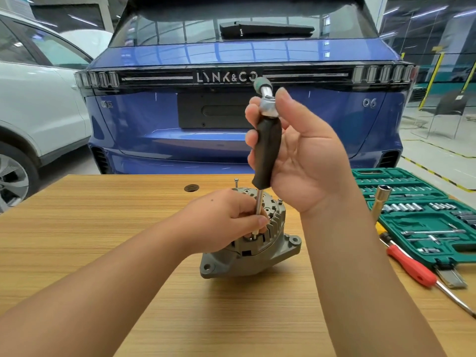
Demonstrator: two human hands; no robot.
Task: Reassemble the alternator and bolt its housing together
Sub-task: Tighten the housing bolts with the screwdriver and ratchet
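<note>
The alternator (251,243) sits near the middle of the desk (77,228), housing up. The left hand (226,222) rests on its top, fingers curled, pinching the thin steel shaft low down by the tip. Above it, the right hand (298,155) wraps the black handle of the driver (266,148), held nearly upright, with a ratchet (265,95) on its top end. To the right lie a red screwdriver (412,269) and an open green socket case (422,215). A blue car (231,60) stands beyond.
</note>
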